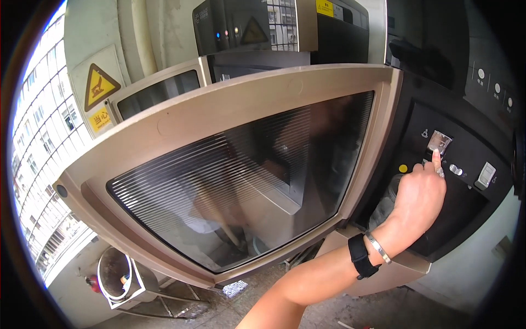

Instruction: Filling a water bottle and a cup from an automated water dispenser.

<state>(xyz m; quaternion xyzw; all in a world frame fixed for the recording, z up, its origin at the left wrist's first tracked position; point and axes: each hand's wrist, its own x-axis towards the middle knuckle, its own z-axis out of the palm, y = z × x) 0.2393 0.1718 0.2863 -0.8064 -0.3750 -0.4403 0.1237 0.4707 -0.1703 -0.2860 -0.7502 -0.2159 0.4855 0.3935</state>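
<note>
My left hand [419,189] reaches up to a black control panel [438,216] at the right. Its index finger is stretched out, the tip touching a small, shiny square switch-like fitting [440,141]. The other fingers are curled under, and what lies beneath them is hidden. On the wrist are a black strap [361,256] and a silvery bracelet [378,247]. Right of the fingertip sit a small oval metal fitting [456,170] and a pale rectangular switch [485,176]. A yellow dot [403,168] shows left of the hand. My right hand is out of view.
A large beige-framed door [235,118] with a dark glass pane juts out across the middle. Behind it stands a black machine [235,27]. A triangular warning sign [101,88] hangs on the left wall. At lower left, a round basin [115,274] sits on a metal stand.
</note>
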